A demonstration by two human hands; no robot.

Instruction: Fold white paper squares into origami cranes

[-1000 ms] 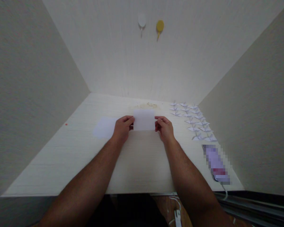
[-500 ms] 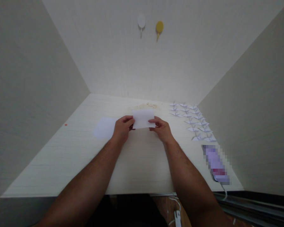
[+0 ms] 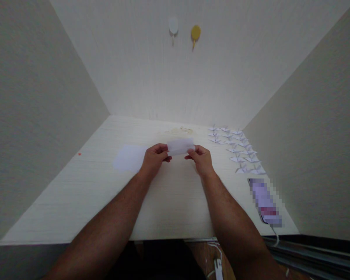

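Note:
A small white sheet of paper (image 3: pixel 179 145) is held up between my two hands over the middle of the table. My left hand (image 3: pixel 156 157) pinches its left edge, thumb in front and fingers curled behind. At the opposite edge, my right hand (image 3: pixel 201 157) grips the paper near its lower right corner. The sheet looks bent along its lower part; whether it is creased there I cannot tell. Beside my left hand, a pile of white paper (image 3: pixel 128 157) lies flat, partly covered by that hand and wrist.
Several folded white paper cranes (image 3: pixel 236 147) stand in rows at the right. Nearer me lies a phone (image 3: pixel 264 200), its screen blurred, with a white cable (image 3: pixel 276 236). A white hook (image 3: pixel 173 26) and a yellow hook (image 3: pixel 195 32) are on the back wall. Walls enclose the table (image 3: pixel 84 206).
The paper now shows as a shorter, tilted strip, its lower part turned up or bent. Both hands have shifted slightly right, and my right thumb has moved down toward the lower edge.

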